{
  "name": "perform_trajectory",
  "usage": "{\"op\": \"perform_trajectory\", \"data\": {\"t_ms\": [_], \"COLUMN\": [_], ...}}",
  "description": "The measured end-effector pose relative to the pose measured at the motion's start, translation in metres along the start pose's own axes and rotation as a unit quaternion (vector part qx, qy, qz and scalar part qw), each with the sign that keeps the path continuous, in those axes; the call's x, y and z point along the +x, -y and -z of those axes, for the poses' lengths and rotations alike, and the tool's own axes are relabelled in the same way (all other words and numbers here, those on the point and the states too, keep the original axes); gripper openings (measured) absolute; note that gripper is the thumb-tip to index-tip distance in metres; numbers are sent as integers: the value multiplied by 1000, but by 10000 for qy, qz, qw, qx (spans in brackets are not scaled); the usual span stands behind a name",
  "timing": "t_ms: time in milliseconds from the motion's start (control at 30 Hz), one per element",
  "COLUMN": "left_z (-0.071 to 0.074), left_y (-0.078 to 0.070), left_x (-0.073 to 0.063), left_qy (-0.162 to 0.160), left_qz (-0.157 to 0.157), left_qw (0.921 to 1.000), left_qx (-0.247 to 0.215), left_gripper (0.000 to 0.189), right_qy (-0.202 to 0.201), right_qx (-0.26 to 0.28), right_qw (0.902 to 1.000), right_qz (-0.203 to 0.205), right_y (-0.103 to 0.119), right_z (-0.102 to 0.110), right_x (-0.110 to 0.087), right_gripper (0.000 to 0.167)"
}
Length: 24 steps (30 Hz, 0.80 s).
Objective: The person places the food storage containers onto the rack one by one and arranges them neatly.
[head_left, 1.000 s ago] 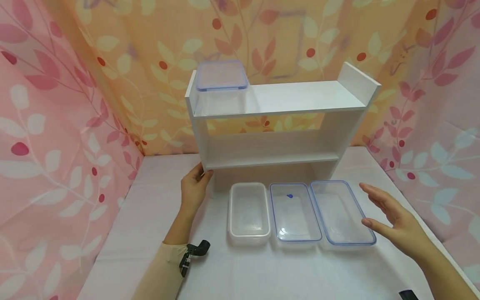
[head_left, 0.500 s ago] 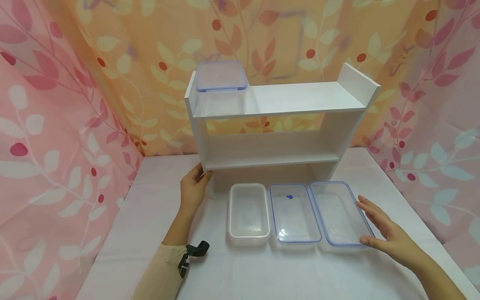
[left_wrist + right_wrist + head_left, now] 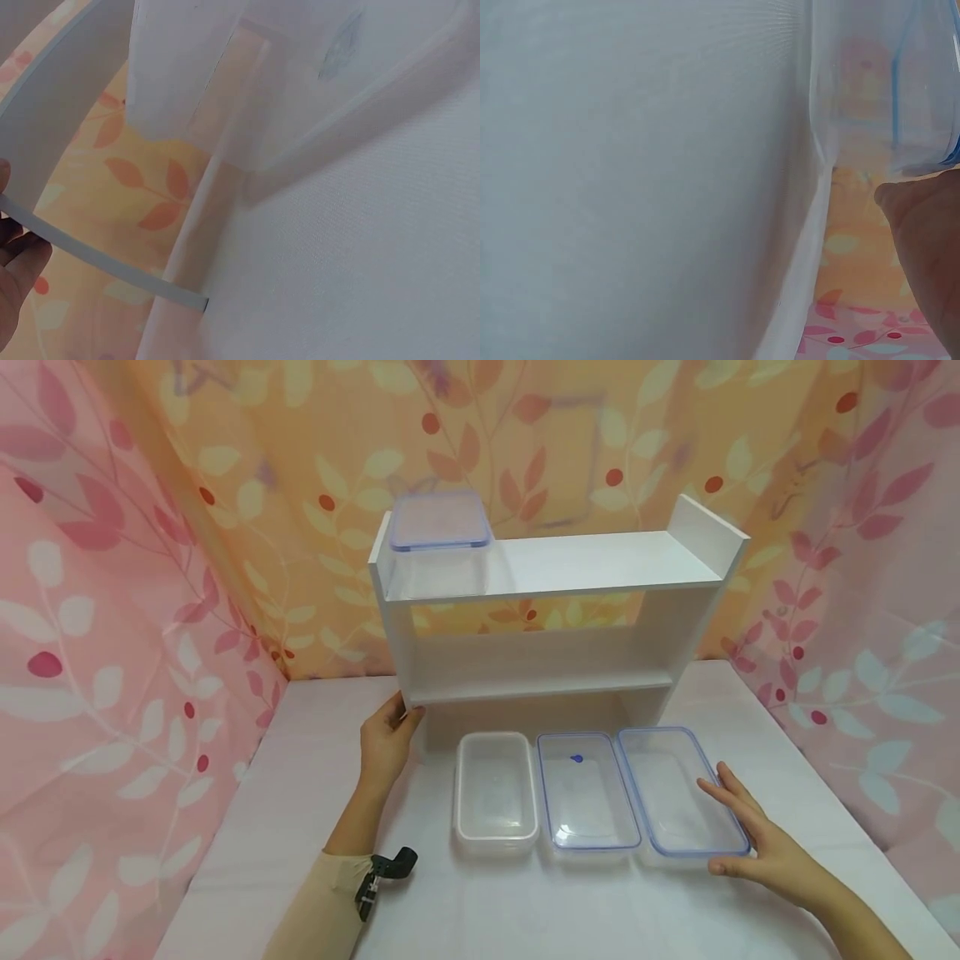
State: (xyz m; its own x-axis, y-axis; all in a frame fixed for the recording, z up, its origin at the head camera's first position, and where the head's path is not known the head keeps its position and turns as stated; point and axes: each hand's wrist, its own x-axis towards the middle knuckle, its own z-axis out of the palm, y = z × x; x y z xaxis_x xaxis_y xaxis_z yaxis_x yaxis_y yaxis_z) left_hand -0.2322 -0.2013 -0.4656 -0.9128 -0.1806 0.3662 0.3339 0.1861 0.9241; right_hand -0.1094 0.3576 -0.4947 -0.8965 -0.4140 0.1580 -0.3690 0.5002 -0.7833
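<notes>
My left hand [image 3: 385,743] grips the left side panel of a white two-tier shelf [image 3: 600,560], thumb in front. In the left wrist view, fingers [image 3: 26,259] wrap the panel's edge [image 3: 112,266]. Three clear plastic food containers stand in a row before the shelf: a white-rimmed one [image 3: 497,793], a blue-rimmed one [image 3: 588,802] with a small blue mark, and another blue-rimmed one [image 3: 671,802] at the right. Around that last container's near right corner my right hand [image 3: 772,852] is spread, fingers over its right rim. The right wrist view has the thumb [image 3: 922,217] just apart from the container's wall [image 3: 870,82].
A clear container with a blue-edged lid [image 3: 440,522] stands at the left end of the shelf's top board. White cloth covers the table [image 3: 525,918]. Patterned curtains [image 3: 97,760] enclose its back and both sides.
My right hand has moved left and down, from beside the right container to its near right corner. My left hand stays on the shelf panel. The head view has tilted up slightly.
</notes>
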Motion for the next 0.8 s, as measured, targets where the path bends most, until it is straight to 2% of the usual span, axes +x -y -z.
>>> {"op": "perform_trajectory", "data": {"t_ms": [233, 400, 533, 800], "left_z": [0, -2, -2, -2], "left_y": [0, -9, -12, 2], "left_x": [-3, -5, -4, -1], "left_qy": [50, 61, 45, -36], "left_qz": [229, 325, 296, 43], "left_qw": [9997, 9995, 9995, 10000], "left_qx": [6, -13, -22, -59], "left_gripper": [49, 47, 47, 46], "right_qy": [-28, -32, -60, -97], "right_qx": [213, 171, 182, 278], "right_qw": [9996, 9997, 9997, 9995], "right_qz": [-159, -169, -154, -98], "right_y": [-6, -7, -10, -18], "right_z": [-5, -5, -6, -8], "right_x": [-4, -4, -3, -2], "right_gripper": [110, 114, 115, 117]}}
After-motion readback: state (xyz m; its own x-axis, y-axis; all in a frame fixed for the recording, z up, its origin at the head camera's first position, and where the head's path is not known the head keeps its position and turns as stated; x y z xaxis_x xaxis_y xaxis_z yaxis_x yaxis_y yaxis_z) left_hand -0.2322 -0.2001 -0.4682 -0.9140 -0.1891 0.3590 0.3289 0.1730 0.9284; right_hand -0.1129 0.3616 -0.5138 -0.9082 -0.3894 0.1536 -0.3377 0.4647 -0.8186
